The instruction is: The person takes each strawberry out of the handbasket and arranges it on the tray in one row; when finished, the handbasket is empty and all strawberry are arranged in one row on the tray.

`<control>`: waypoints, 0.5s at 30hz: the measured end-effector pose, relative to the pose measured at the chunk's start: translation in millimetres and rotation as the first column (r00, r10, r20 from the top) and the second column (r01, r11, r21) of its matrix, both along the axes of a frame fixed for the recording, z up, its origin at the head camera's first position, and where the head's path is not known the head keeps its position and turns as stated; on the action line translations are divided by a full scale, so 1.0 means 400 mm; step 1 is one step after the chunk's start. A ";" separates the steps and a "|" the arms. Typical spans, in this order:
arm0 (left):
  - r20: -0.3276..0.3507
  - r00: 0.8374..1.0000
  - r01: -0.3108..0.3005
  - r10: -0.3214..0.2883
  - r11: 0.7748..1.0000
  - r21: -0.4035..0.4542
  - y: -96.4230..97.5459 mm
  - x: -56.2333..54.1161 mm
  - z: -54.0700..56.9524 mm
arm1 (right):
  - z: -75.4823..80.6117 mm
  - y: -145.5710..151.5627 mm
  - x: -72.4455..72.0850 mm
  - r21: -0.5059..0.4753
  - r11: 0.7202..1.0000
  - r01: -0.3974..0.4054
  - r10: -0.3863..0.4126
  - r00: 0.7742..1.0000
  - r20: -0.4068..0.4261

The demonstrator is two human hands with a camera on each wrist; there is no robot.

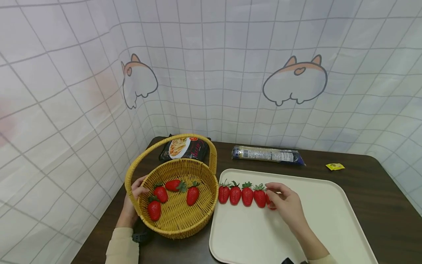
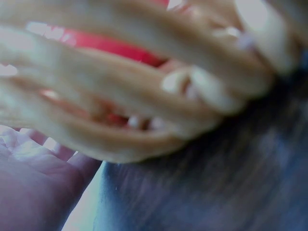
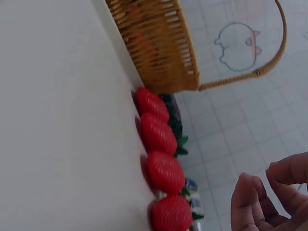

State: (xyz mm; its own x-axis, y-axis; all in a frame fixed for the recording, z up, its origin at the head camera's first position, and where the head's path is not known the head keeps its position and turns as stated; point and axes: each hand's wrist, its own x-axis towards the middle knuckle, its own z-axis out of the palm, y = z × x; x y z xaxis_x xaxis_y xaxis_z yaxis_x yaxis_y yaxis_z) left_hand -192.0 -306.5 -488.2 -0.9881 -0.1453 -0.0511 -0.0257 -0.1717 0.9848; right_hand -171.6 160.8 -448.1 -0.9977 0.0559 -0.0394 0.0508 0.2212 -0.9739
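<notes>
Tray point(image 1: 250, 234) is plain cream, just right of the yellow wicker basket point(image 1: 178, 233). Behind the basket: black packet point(image 1: 194, 151) with a food photo; farther right, long packet point(image 1: 267, 154) with a barcode, print too tiny to read. Left hand point(image 1: 137, 189) touches the basket's left side, can't tell how its fingers curl. Right hand point(image 1: 287, 201), right of the basket, has fingers loosely bent, gripping nothing, over the last of five glossy red, leafy-topped strawberries point(image 1: 247, 197); four more sit inside it. Yellow sachet point(image 1: 335, 167) far right, lettering unreadable.
</notes>
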 end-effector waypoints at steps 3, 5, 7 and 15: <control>-0.001 1.000 0.002 -0.002 1.000 0.004 -0.002 0.000 0.004 | 0.019 -0.060 -0.009 -0.031 0.996 -0.089 0.088 0.995 -0.040; 0.001 1.000 0.003 -0.003 1.000 0.007 -0.002 0.000 0.006 | 0.028 -0.102 -0.016 -0.051 0.988 -0.145 0.142 0.988 -0.064; 0.003 1.000 0.001 -0.001 1.000 0.009 -0.002 0.001 0.007 | 0.035 -0.146 -0.022 -0.068 0.979 -0.194 0.188 0.978 -0.094; -0.008 1.000 0.008 -0.008 1.000 0.029 0.001 0.002 0.005 | 0.046 -0.297 -0.043 -0.106 0.921 -0.375 0.353 0.918 -0.178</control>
